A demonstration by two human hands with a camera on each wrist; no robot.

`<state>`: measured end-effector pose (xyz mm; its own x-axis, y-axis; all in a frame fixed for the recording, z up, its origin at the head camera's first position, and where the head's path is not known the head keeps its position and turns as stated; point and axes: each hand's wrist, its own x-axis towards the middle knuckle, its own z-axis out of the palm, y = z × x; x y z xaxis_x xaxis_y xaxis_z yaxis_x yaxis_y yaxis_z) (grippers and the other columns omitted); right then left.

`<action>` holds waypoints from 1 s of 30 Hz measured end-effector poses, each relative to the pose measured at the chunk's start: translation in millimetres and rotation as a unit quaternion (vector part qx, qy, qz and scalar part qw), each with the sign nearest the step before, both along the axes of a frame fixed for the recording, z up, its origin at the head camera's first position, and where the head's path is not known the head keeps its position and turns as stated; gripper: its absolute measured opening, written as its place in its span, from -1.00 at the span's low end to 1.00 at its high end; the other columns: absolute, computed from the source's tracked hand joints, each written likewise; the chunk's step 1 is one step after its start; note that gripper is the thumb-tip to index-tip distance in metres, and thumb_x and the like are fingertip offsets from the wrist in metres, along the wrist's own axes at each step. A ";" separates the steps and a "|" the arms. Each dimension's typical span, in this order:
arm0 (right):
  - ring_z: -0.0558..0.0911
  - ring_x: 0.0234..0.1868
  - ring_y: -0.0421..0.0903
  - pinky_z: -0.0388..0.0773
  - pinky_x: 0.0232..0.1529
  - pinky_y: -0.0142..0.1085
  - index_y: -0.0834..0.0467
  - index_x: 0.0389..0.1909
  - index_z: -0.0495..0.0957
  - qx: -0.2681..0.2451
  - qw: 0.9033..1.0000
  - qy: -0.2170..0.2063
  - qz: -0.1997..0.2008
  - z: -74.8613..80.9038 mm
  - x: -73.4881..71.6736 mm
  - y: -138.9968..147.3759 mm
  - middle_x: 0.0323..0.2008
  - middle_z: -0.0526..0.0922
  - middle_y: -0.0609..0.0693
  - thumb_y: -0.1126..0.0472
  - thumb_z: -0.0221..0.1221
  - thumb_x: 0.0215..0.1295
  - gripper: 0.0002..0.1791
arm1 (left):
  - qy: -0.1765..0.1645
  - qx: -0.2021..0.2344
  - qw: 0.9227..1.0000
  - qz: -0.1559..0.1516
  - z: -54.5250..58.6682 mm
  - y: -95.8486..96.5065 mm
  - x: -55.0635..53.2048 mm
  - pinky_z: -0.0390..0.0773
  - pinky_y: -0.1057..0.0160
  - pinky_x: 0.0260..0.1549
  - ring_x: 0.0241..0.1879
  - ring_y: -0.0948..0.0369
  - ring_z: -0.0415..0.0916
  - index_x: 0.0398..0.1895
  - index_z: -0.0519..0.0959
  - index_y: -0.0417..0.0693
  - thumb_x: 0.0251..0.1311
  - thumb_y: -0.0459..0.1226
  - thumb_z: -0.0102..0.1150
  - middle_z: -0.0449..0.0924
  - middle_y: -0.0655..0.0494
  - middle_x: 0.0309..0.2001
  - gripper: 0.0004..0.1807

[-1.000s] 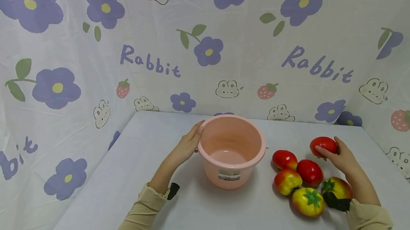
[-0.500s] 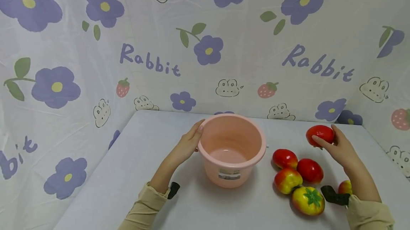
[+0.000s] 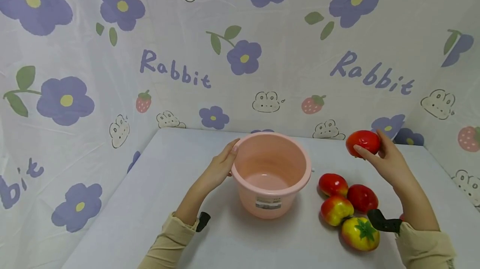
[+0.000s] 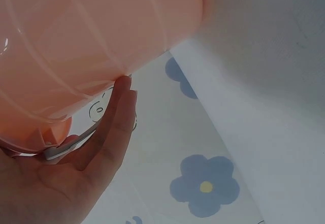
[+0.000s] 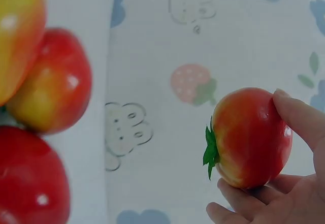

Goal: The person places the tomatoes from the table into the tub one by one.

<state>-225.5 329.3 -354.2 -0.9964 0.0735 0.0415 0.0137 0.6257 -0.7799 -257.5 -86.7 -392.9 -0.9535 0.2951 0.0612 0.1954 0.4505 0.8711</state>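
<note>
A pink plastic bucket [image 3: 247,200] stands upright on the table. My left hand [image 3: 217,171] grips its rim at the left, thumb near the top edge. In the left wrist view the fingers [image 4: 119,117] lie along the outside, beside the bucket's thin grey handle [image 4: 71,147]. My right hand [image 3: 390,165] holds a red tomato [image 3: 361,143] above the table, right of the bucket. In the right wrist view this tomato [image 5: 254,137] is pinched between thumb and fingers, its green calyx facing away from the palm.
Several tomatoes lie clustered right of the bucket: a red one [image 3: 362,198], a red-yellow one [image 3: 336,210] and a yellow one [image 3: 360,234] among them. Another is mostly hidden behind the right forearm. A patterned cloth [image 3: 285,52] hangs behind the white table [image 3: 168,156].
My right hand has lifted the tomato off the table area, moving it up, away and a little left. My left hand and the bucket have stayed in place.
</note>
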 end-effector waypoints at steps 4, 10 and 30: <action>-0.11 0.47 0.48 0.17 0.24 0.38 0.14 0.54 -0.46 -0.006 1.000 0.009 0.004 10.3 0.9 -10.7 0.50 -0.21 0.44 -0.16 0.04 0.41 0.04 | 0.000 0.001 1.000 0.001 0.6 0.0 0.6 0.60 0.09 -0.21 -0.21 0.14 0.54 0.51 0.11 0.31 0.52 0.12 -0.41 0.57 -0.09 0.12 -0.44; -0.07 0.48 0.45 0.19 0.25 0.36 0.09 0.55 -0.44 -0.011 1.000 0.022 0.011 23.7 3.5 -28.0 0.52 -0.18 0.39 -0.15 0.07 0.40 0.04 | 0.000 0.004 1.000 0.000 1.2 0.3 0.5 0.61 0.08 -0.21 -0.20 0.14 0.54 0.51 0.11 0.30 0.52 0.11 -0.41 0.57 -0.11 0.11 -0.44; 0.01 0.53 0.30 0.22 0.29 0.31 -0.09 0.57 -0.38 -0.023 0.997 0.049 0.055 51.5 1.9 -79.1 0.57 -0.14 0.18 -0.14 0.15 0.34 0.05 | 0.001 0.006 1.000 -0.003 0.4 1.0 0.1 0.59 0.24 -0.28 -0.02 -0.05 0.58 0.52 0.10 0.24 0.52 0.11 -0.42 0.51 -0.14 0.22 -0.43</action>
